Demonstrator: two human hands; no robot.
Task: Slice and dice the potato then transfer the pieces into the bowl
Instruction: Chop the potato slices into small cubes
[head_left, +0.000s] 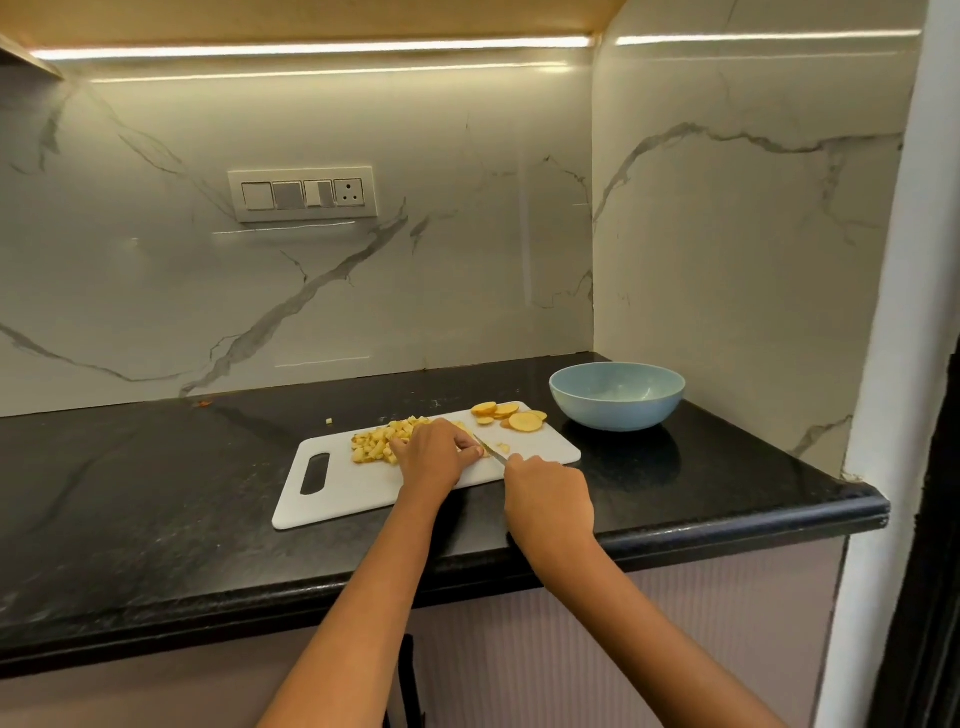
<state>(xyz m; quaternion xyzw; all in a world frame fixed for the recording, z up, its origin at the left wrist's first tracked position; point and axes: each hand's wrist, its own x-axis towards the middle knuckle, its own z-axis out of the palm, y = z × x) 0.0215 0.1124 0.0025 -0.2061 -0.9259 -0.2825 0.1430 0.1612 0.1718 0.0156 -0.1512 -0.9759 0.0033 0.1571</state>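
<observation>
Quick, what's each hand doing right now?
Left hand: fingers curled, holding potato pieces down on the cutting board.
Right hand: gripping the knife.

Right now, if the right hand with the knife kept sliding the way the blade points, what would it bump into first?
Probably the left hand: the knife in the right hand points up-left at its fingertips, with the diced potato behind. Depth is unclear.
</observation>
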